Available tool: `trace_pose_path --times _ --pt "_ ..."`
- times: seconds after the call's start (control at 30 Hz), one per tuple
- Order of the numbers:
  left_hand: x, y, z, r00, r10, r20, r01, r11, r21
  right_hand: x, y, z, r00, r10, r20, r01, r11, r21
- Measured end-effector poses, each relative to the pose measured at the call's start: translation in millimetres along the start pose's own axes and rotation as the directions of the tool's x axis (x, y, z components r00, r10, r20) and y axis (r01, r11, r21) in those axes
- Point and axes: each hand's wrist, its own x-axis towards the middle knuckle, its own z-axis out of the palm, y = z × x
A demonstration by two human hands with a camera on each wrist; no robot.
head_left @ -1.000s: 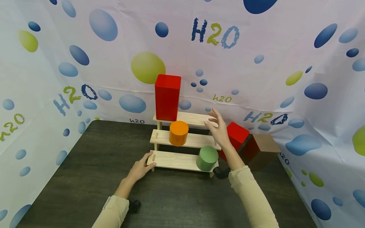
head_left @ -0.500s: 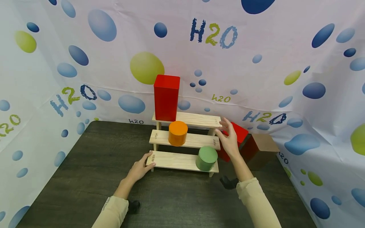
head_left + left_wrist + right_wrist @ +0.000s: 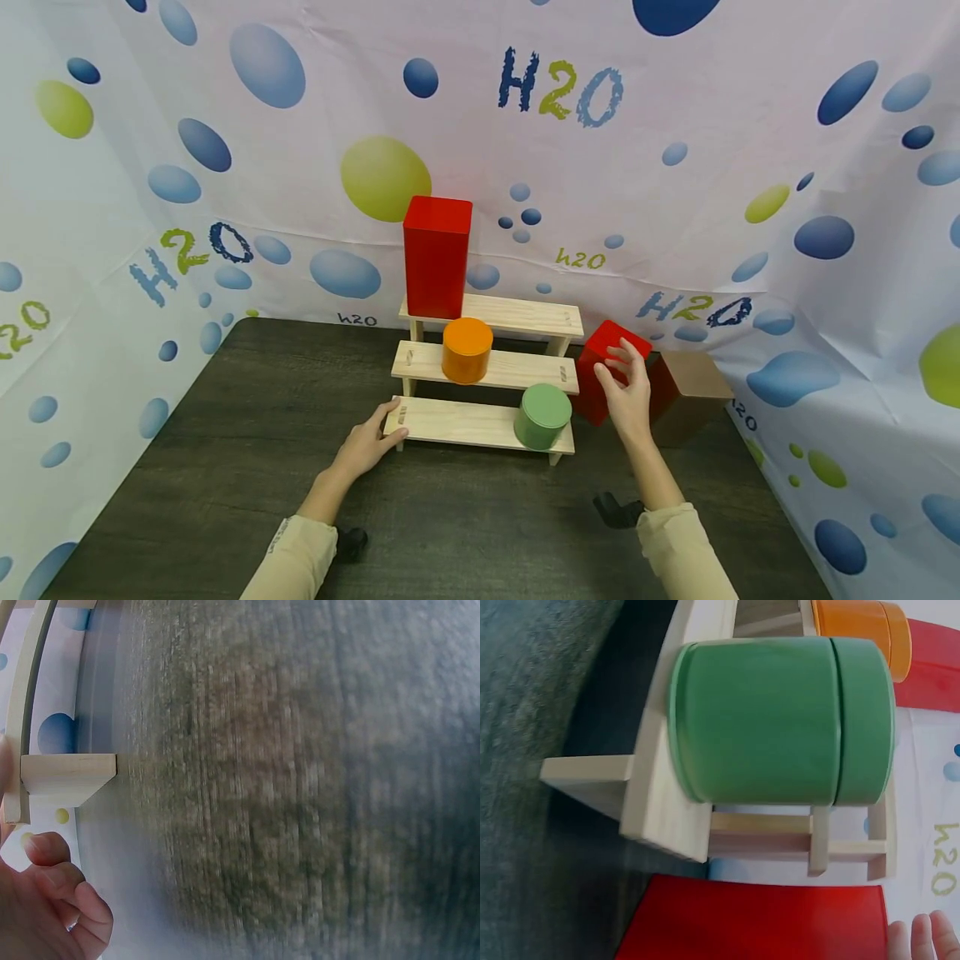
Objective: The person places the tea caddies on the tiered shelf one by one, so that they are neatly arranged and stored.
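Observation:
My left hand (image 3: 363, 446) holds the left end of the lowest step of a three-tier wooden shelf (image 3: 457, 421), its other fingertips curled below the board in the left wrist view. My right hand (image 3: 630, 396) has its fingers spread and loosely bent at the red box (image 3: 591, 392) standing right of the shelf. In the right wrist view, its fingertips (image 3: 922, 937) show beside that box's end. A green lidded tin (image 3: 542, 421) sits on the lowest step's right end. An orange tin (image 3: 467, 358) occupies the middle step, and a tall red box (image 3: 435, 267) the top one.
A brown box (image 3: 701, 379) stands at the right, close behind the right hand. The dark wood-grain table (image 3: 247, 467) ends against a patterned sheet (image 3: 495, 150) at the back and sides. Black wrist camera mounts show below both hands.
My right hand has moved right and down, from above the top step's right end to the red box beside the shelf. My left hand stays on the lowest step.

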Motion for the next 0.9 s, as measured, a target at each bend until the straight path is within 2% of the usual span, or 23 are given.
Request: trace_pose_path --times 0.3,0.47,0.6,0.7,0.9 --pt "-1.4 -0.2 -1.2 1.0 0.011 0.0 -0.011 1.0 0.002 -9 13 -9 0.989 0.0 -0.149 0.001 1.0 0.005" --pt "-1.8 0.1 -1.6 1.0 0.011 -0.001 -0.011 1.0 -0.001 -8 37 -15 0.976 0.022 -0.217 -0.013 0.999 0.043" --pt "-0.8 -0.1 -1.3 1.0 0.015 -0.002 -0.015 1.0 -0.001 -6 53 -17 0.965 0.053 -0.258 -0.047 0.998 0.029" --pt "-0.1 -0.5 -0.9 1.0 0.016 -0.001 -0.016 1.0 0.0 -5 59 -19 0.963 0.104 -0.247 -0.1 0.995 0.028" --pt "0.2 -1.5 0.1 1.0 0.018 -0.005 -0.018 1.0 0.003 -1 65 -24 0.966 0.204 -0.16 -0.198 0.979 0.055"
